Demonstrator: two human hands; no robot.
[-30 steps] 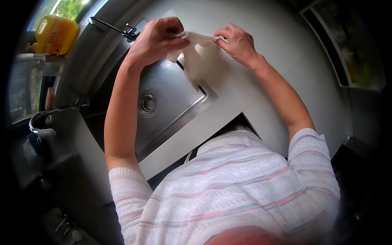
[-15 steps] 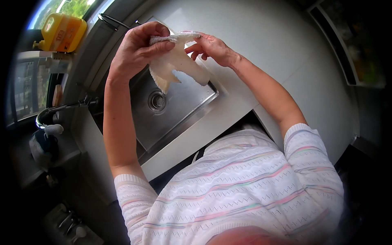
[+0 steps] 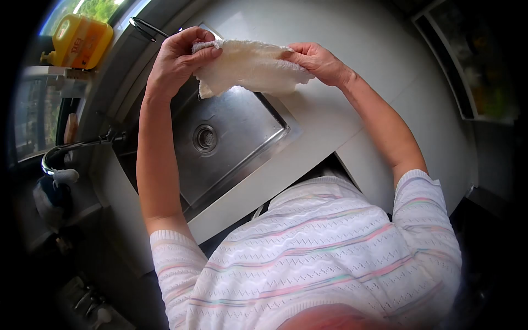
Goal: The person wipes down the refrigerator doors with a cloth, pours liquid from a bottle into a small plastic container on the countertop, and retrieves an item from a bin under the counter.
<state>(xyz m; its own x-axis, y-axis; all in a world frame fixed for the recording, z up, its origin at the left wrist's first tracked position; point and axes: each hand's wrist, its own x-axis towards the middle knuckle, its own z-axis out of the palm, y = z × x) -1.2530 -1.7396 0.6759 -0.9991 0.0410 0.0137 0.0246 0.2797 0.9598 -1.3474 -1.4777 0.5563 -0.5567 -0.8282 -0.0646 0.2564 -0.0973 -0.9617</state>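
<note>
A cream-coloured, rough-edged cloth is stretched between my two hands, above the far end of the steel sink. My left hand pinches its left corner between thumb and fingers. At the cloth's right end, my right hand grips the upper edge, thumb and fingers closed on it. The lower edge hangs loose and uneven. Below it the round drain shows in the sink's bottom.
A yellow jug stands by the window at the upper left. One thin curved tap rises behind my left hand; a larger faucet is at the left. Pale countertop extends to the right of the sink.
The cloth was bunched and hanging in folds; now it is spread wider and flatter. My right hand has moved out to the right since half a second ago, away from my left hand.
</note>
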